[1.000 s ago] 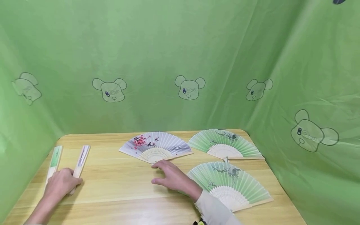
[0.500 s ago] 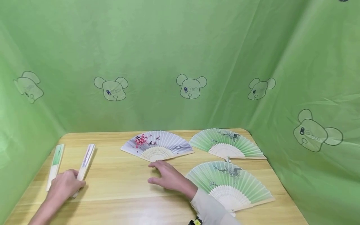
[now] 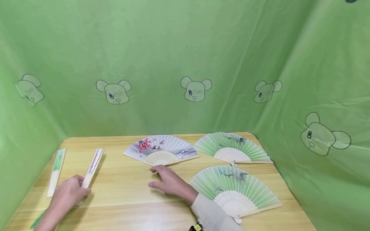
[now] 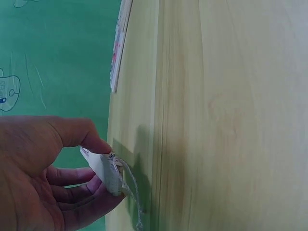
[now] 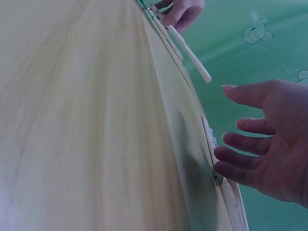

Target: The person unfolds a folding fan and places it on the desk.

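My left hand (image 3: pixel 67 192) pinches the near end of a folded fan (image 3: pixel 93 165) with a pale purple cloth part. In the left wrist view, a cord loop hangs from the pinched end of that folded fan (image 4: pixel 107 173). The right wrist view shows it (image 5: pixel 192 57) lifted off the table. Left of it lies a folded green fan (image 3: pixel 56 173). My right hand (image 3: pixel 167 181) hovers with loosely spread fingers, near the pivot of a spread grey-purple fan (image 3: pixel 162 149) with red blossoms. Whether it touches that fan cannot be told.
Two spread green fans, a far one (image 3: pixel 232 147) and a near one (image 3: pixel 237 192), lie at the right, the near one partly behind my right forearm. A green tassel (image 3: pixel 37 219) shows beside my left forearm. Green cloth walls (image 3: pixel 153 109) border the wooden table (image 3: pixel 121 205).
My left hand has moved right, carrying the purple folded fan away from the green folded one. The right hand has drifted slightly left. A green tassel has come into sight by the left forearm.
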Motion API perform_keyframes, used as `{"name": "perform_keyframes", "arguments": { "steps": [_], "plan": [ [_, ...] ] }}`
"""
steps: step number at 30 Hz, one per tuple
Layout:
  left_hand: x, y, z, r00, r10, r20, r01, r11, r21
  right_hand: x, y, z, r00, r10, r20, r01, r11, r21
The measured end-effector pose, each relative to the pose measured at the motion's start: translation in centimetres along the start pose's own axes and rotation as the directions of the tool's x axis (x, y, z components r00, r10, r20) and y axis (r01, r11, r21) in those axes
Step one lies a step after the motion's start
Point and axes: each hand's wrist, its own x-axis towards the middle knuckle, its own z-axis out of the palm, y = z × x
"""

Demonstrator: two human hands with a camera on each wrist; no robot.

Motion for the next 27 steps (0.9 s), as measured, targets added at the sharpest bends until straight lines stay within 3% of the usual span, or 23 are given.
{"name": "perform_keyframes", "arguments": {
  "steps": [10,21,27],
  "plan": [
    [-0.7,0.6,-0.1,0.999,0.028,-0.042,-0.027,0.999,0.037,0.7,-0.2,1.0,1.000,0.017,0.004,-0.017,0.997,0.072],
    [-1.7,1.7,0.3,0.998,0.050,-0.030,-0.050,0.999,0.003,1.3,-1.2,1.6,1.000,0.014,-0.004,-0.014,0.991,0.132],
    [-2.1,2.2,0.5,0.996,0.073,-0.047,-0.071,0.997,0.034,1.7,-1.4,2.0,1.000,0.012,-0.007,-0.010,0.985,0.174]
  ]
}}
